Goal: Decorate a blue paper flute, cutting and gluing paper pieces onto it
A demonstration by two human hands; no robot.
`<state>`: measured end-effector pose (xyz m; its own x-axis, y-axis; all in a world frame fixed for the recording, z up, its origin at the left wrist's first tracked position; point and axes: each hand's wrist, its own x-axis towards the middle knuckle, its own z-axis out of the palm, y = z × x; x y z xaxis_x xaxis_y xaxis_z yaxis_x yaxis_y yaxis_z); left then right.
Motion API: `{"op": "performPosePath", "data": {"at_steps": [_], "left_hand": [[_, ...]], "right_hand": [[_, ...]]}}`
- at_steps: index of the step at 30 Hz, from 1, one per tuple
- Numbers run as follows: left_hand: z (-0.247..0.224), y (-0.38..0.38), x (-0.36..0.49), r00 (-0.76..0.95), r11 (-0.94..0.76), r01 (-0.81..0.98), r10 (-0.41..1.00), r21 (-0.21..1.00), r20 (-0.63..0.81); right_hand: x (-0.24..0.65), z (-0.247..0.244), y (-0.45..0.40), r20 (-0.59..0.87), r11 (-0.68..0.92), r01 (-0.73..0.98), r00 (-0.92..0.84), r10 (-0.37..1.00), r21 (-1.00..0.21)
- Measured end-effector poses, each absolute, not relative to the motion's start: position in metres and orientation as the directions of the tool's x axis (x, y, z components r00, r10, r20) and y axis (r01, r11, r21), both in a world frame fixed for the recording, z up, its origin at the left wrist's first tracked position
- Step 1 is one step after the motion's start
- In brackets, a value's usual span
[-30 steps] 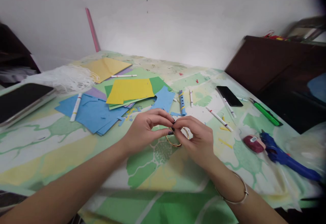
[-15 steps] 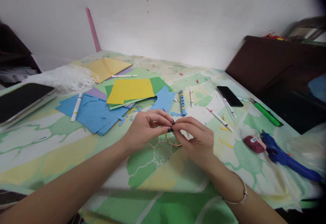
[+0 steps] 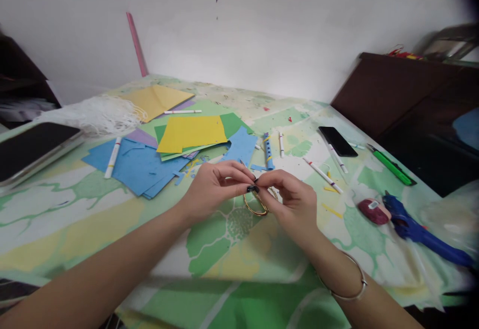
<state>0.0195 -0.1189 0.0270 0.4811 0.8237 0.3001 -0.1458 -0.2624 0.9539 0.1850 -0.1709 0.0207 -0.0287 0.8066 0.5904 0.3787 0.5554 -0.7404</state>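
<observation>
My left hand point(image 3: 210, 190) and my right hand point(image 3: 294, 203) meet fingertip to fingertip over the front middle of the table. Both are closed in a pinch at the top of a thin, shiny gold hoop point(image 3: 256, 212), which looks like a bangle. It hangs below the fingertips, with part of its right side behind my right fingers. Dark-painted nails and the fingers hide the pinched spot, so any small piece there cannot be made out. Just beyond the hands lies a small blue paper tube point(image 3: 268, 152) with yellow bands.
Blue sheets point(image 3: 130, 169) and a yellow sheet point(image 3: 192, 132) lie left of centre, near white string point(image 3: 97, 114). Several markers are scattered about. On the right are a black phone point(image 3: 339, 142), a green cutter point(image 3: 392, 167) and a blue glue gun point(image 3: 422, 234).
My right hand has shifted slightly and its fingers have bent differently. The gold hoop has turned a little, so two gold curves now show. My left hand stays almost still.
</observation>
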Motion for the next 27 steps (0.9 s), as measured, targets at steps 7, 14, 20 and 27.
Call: {"op": "performPosePath", "data": {"at_steps": [7, 14, 20, 27], "left_hand": [[0.0271, -0.1184, 0.0184, 0.478, -0.280, -0.154, 0.818, 0.948, 0.319], [0.0259, -0.1168, 0.0159, 0.468, -0.312, -0.140, 0.815, 0.940, 0.340], [0.0256, -0.1160, 0.0156, 0.449, -0.328, -0.129, 0.822, 0.936, 0.350], [0.0253, -0.1160, 0.0160, 0.452, -0.311, -0.157, 0.821, 0.937, 0.348]], "right_hand": [[0.1862, 0.0181, -0.1699, 0.575, 0.530, 0.367, 0.016, 0.818, -0.765], [0.1859, 0.0187, -0.1700, 0.571, 0.527, 0.360, 0.019, 0.821, -0.770], [0.1858, 0.0181, -0.1701, 0.572, 0.526, 0.361, 0.026, 0.820, -0.770], [0.1858, 0.0179, -0.1711, 0.551, 0.512, 0.349, 0.015, 0.835, -0.785]]}}
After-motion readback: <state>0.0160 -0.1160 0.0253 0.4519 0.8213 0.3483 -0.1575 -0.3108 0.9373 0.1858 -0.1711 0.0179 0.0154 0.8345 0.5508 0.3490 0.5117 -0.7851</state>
